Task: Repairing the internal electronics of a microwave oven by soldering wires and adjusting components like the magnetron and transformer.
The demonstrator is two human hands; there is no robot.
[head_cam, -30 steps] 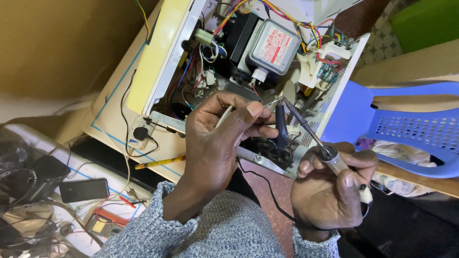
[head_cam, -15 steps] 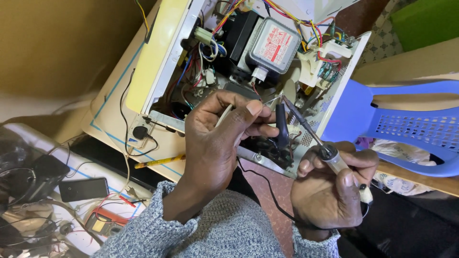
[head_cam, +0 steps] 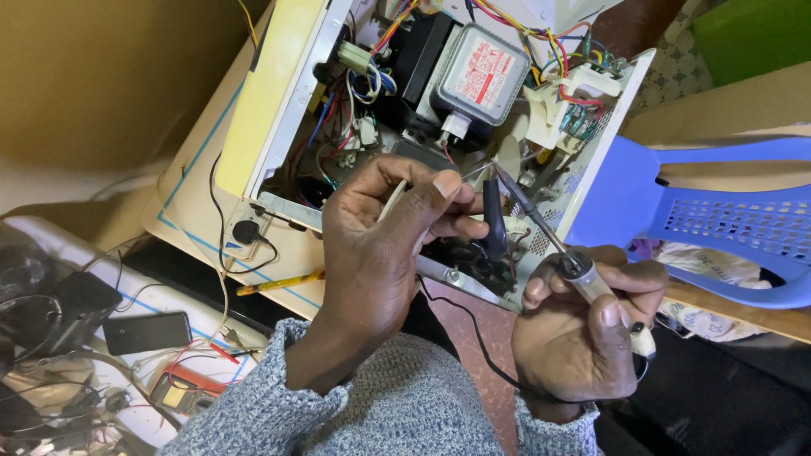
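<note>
The left hand (head_cam: 380, 245) is bent over the open back of a white machine (head_cam: 287, 110) that lies on its side with its cover off. Its thumb and first fingers are pinched together on a thin cream-coloured wire (head_cam: 390, 201), which runs up between the fingers toward the inside of the machine. The right hand (head_cam: 591, 329) is lower and to the right, with its fingers curled tight around the pale handle of a soldering iron (head_cam: 583, 274). The long thin metal tip of the iron points up and to the left, and it ends just beside the left thumb, near a black part with a round end (head_cam: 492, 221) — whether the tip touches anything there is too small to tell. A black cord (head_cam: 473, 338) leads down from the machine and passes between the two wrists. Inside the machine sits a grey metal box with a red and white sticker (head_cam: 481, 76), and around it run lots of coloured wires (head_cam: 380, 51) — red, blue, yellow and white. Both arms wear grey knitted sleeves (head_cam: 397, 405). To the right stands a blue plastic chair (head_cam: 718, 219) with small holes in its seat. On the left, on a white board, lie a dark phone (head_cam: 148, 331), a yellow pencil (head_cam: 279, 283) and a small meter with red leads (head_cam: 182, 393).
</note>
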